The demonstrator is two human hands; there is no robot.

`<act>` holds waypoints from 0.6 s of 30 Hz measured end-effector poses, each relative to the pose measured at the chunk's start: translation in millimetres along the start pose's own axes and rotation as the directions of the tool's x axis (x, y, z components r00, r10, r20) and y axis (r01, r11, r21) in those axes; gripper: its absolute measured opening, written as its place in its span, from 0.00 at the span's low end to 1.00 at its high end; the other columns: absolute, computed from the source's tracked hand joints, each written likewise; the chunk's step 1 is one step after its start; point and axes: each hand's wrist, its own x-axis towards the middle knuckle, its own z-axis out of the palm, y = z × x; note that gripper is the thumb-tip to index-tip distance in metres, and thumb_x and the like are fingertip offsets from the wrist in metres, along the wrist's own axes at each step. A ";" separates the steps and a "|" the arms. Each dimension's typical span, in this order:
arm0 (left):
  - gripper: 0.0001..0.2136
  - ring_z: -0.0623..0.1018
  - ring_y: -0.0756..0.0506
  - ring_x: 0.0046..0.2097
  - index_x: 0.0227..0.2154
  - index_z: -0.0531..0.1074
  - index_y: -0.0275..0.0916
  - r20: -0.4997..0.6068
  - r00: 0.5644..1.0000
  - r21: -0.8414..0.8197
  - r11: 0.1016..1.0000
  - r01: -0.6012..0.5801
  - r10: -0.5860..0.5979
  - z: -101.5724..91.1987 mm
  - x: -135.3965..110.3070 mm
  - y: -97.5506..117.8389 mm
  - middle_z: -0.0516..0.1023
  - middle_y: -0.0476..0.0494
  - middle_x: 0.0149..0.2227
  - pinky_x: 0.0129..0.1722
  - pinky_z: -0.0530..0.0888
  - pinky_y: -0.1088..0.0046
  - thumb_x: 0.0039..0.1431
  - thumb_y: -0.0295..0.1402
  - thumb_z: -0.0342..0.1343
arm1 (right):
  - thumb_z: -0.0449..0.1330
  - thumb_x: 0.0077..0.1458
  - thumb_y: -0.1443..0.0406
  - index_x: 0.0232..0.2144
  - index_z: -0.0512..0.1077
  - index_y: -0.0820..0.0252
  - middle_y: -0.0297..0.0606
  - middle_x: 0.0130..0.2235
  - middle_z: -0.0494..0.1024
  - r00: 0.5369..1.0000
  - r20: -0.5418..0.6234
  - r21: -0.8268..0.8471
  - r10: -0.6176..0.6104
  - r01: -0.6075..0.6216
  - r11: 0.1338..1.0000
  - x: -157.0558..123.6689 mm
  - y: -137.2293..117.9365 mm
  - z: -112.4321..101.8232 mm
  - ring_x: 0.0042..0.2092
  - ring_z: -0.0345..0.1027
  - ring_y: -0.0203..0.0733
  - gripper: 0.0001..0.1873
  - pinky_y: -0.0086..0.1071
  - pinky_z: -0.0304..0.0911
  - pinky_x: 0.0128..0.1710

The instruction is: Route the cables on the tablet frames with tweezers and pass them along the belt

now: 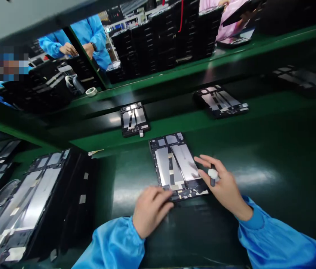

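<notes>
A: The open tablet point(177, 166) lies flat on the green bench point(272, 149), near the middle of it and not far from the near edge. I see my left hand point(150, 210) at its near short edge, fingers curled and pressing on the lower corner; it grips nothing. My right hand point(223, 185) rests at the right long edge and grasps a small pen-like tool point(212, 175) with a white collar.

B: How far is the work, in your judgement?

A: The back is off, and the silver plates and the cables inside are visible. I think the work on the inside is in the middle, not finished, but I cannot tell which part is already done.

B: And the room around it?

A: On the right side the bench is bare up to the far rail. On the left, a stack of trays point(34, 201) with bigger open units stands near, so there is less room there. Farther, on the conveyor belt point(174, 108), a second unit point(134, 119) lies just beyond the tablet, and a third unit point(221, 101) more to the right. Behind the belt, other workers in blue sleeves point(96, 37) stand at black stacks.
</notes>
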 end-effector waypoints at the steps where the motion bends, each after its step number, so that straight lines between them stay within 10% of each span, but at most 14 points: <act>1: 0.13 0.75 0.46 0.39 0.53 0.70 0.44 0.024 0.993 0.066 0.991 -0.116 0.115 2.9 -1.1 6.4 0.75 0.44 0.39 0.37 0.73 0.70 0.67 0.32 0.52 | 0.56 0.63 0.62 0.53 0.67 0.54 0.45 0.53 0.78 0.997 0.058 -0.007 -0.049 0.049 0.999 -1.6 -7.4 1.3 0.55 0.71 0.49 0.17 0.45 0.65 0.56; 5: 0.08 0.74 0.49 0.33 0.43 0.74 0.39 -0.007 0.951 0.171 0.938 -0.302 0.308 11.8 0.1 16.4 0.77 0.46 0.35 0.31 0.69 0.74 0.67 0.25 0.50 | 0.52 0.61 0.72 0.50 0.71 0.55 0.41 0.49 0.79 0.878 0.455 0.066 -0.148 0.132 0.989 -6.7 -32.1 7.1 0.50 0.74 0.44 0.18 0.38 0.70 0.51; 9: 0.05 0.77 0.49 0.36 0.39 0.74 0.39 -0.060 0.994 -0.183 0.978 -0.105 0.095 10.3 0.4 8.6 0.79 0.46 0.35 0.36 0.72 0.74 0.67 0.28 0.52 | 0.52 0.55 0.77 0.54 0.70 0.53 0.39 0.48 0.79 0.767 0.621 0.042 -0.164 0.176 0.983 -10.2 -42.3 12.7 0.50 0.74 0.44 0.27 0.38 0.69 0.49; 13: 0.06 0.74 0.51 0.28 0.34 0.75 0.39 0.065 0.949 -0.470 0.829 0.302 -0.309 7.3 -0.4 3.7 0.76 0.49 0.29 0.31 0.72 0.77 0.65 0.32 0.54 | 0.57 0.59 0.71 0.48 0.72 0.53 0.39 0.41 0.81 0.823 0.553 -0.034 -0.132 0.181 0.983 -12.5 -44.7 25.3 0.43 0.76 0.46 0.16 0.37 0.69 0.42; 18: 0.09 0.70 0.53 0.24 0.42 0.74 0.40 0.162 0.889 -0.542 0.715 0.442 -0.428 6.2 -0.1 5.3 0.78 0.50 0.31 0.27 0.70 0.78 0.59 0.32 0.60 | 0.56 0.60 0.71 0.45 0.71 0.55 0.37 0.35 0.81 0.881 0.439 -0.025 -0.173 0.205 0.978 -18.1 -44.1 37.5 0.39 0.75 0.45 0.12 0.36 0.68 0.40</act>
